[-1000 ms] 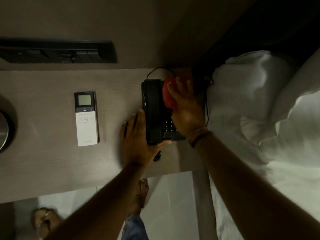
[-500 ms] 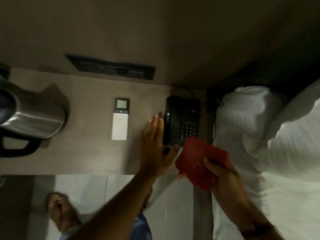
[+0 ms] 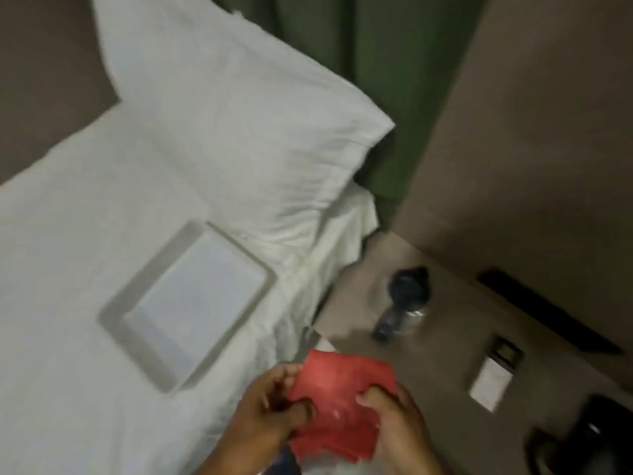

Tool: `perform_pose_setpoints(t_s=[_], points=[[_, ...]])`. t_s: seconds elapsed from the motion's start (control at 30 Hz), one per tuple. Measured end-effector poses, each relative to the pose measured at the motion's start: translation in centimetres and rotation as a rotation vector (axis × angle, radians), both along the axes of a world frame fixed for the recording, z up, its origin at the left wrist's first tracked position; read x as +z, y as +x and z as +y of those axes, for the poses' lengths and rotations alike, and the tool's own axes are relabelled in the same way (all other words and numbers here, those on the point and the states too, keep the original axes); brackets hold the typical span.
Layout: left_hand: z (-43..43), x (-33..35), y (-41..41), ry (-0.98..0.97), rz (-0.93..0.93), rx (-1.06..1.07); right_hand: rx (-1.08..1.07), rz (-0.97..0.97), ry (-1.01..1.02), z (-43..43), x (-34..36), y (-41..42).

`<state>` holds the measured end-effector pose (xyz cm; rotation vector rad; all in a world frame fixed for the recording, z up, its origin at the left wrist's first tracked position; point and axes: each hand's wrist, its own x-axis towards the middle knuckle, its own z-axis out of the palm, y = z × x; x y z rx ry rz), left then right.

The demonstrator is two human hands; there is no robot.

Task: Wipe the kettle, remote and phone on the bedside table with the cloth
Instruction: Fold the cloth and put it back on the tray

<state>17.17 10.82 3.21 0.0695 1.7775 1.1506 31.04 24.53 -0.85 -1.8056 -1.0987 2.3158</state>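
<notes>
Low in the blurred head view, both of my hands hold a red cloth [image 3: 339, 399] between them. My left hand [image 3: 270, 409] pinches its left edge and my right hand [image 3: 397, 426] grips its right side. The cloth hangs over the gap between the bed and a bedside table [image 3: 442, 341]. A white remote [image 3: 493, 375] with a dark screen lies on the table, to the right of the cloth. A dark rounded object [image 3: 589, 437] sits at the bottom right corner; I cannot tell whether it is the kettle or the phone.
A clear water bottle [image 3: 404, 299] with a dark cap stands on the table's far part. A white tray [image 3: 188, 303] lies on the white bed, below a pillow [image 3: 233, 132]. A green curtain [image 3: 376, 63] hangs behind. A dark switch panel [image 3: 548, 317] is on the wall.
The view has swung, so the bed now lies on the left. My left hand has left the phone and joined my right hand on the cloth. The phone with its keypad is out of view.
</notes>
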Motion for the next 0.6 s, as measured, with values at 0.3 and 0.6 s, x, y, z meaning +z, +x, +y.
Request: perform_pose_setpoints(t_s=[0.3,0.6], points=[[-9.5,-2.4,-19.6,-0.312,0.28,0.348,0.641,-0.003,0.495,-7.6,-0.7,-28.6],[-9.0,-10.0,-26.4,-0.567,0.346,0.118,0.817,-0.387,0.765,-9.2,-5.9,-36.5]])
